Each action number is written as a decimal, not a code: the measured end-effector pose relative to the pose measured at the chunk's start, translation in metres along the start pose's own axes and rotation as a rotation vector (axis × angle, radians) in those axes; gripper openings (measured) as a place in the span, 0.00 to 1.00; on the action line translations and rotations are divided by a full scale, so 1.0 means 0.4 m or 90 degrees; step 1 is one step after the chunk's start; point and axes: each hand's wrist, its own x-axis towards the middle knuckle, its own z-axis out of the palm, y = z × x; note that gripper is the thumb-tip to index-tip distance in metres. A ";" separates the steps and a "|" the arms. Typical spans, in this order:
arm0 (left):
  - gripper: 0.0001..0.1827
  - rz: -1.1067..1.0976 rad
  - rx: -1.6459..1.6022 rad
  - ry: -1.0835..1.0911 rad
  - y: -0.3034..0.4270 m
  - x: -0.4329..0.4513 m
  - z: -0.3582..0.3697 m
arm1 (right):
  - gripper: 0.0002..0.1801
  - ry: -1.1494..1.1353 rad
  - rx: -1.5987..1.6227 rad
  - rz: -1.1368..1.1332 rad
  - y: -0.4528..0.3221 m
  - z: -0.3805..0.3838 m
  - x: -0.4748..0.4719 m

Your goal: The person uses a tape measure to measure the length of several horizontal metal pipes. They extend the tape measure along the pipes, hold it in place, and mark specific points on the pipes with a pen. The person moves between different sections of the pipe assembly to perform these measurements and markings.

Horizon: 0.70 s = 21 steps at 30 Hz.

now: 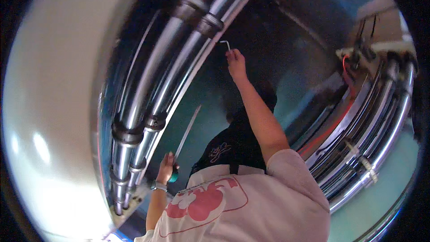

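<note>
My right hand (pixel 237 62) pinches an L-shaped metal key (pixel 225 43), probably a hex key. Its bent end points toward the light edge strip of a machine frame (pixel 198 64); whether it touches is not clear. Lower left, my left hand (pixel 167 169), with a watch (pixel 159 185) at the wrist, is closed around a green-handled tool (pixel 173 174). A long, thin, straight metal shaft (pixel 188 130) extends up from it. Shiny metal rods (pixel 161 57) with dark collars (pixel 127 134) run along the frame, left of both hands.
A large pale rounded surface (pixel 50 90) fills the left side. At right stand more shiny metal rods (pixel 379 134), with a red hose or cable (pixel 336 126) beside them and a pale bracket (pixel 379 48) above. A greenish floor (pixel 201 90) shows below.
</note>
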 end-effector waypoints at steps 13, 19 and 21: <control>0.19 0.209 -0.871 -0.477 0.645 0.611 0.608 | 0.06 -0.144 -0.094 0.008 0.012 -0.157 0.217; 0.12 0.196 -1.043 -0.569 0.756 0.704 0.647 | 0.06 -0.207 -0.124 0.012 -0.008 -0.155 0.320; 0.11 0.273 -1.016 -0.622 0.734 0.753 0.631 | 0.06 -0.236 -0.129 -0.020 -0.030 -0.141 0.345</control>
